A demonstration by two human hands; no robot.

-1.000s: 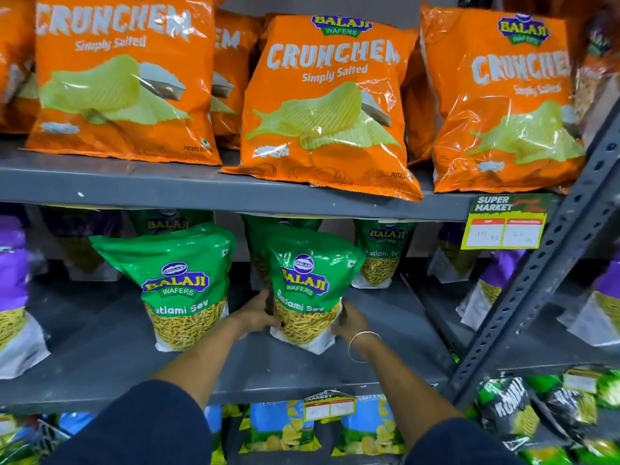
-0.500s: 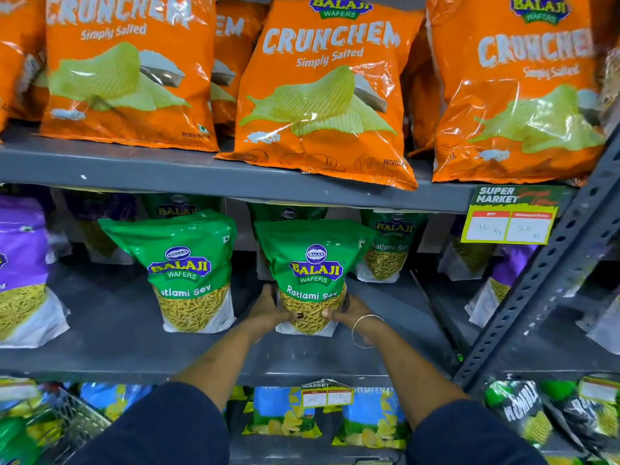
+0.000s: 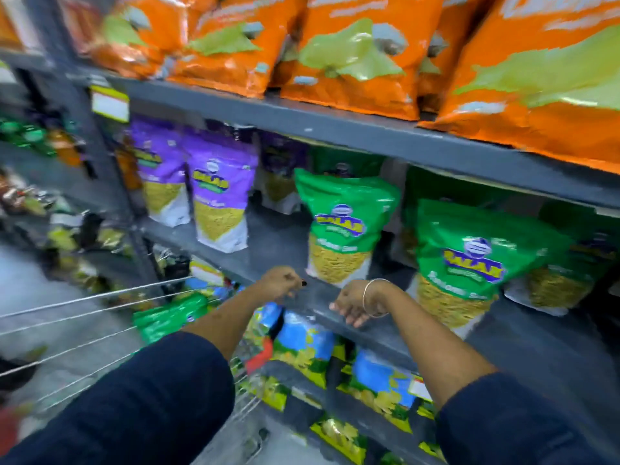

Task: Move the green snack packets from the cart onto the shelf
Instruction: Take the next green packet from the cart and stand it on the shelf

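Two green snack packets stand upright on the grey middle shelf (image 3: 278, 243): one (image 3: 342, 226) in the centre and one (image 3: 469, 260) to its right, with more green packets behind them. Another green packet (image 3: 171, 317) lies in the wire cart (image 3: 84, 317) at the lower left. My left hand (image 3: 280, 281) hovers near the shelf's front edge, fingers loosely curled and holding nothing. My right hand (image 3: 357, 305), with a bangle on the wrist, hangs open below the centre packet, empty. The picture is blurred by motion.
Orange chip bags (image 3: 362, 58) fill the top shelf. Purple packets (image 3: 218, 199) stand to the left on the middle shelf. Blue and yellow packets (image 3: 305, 344) fill the lower shelf. A grey upright post (image 3: 110, 169) and further shelving stand at the left.
Both hands have let go of the green packet, which stays on the shelf, and pulled back towards me. The view has swung left and the cart has come into sight.
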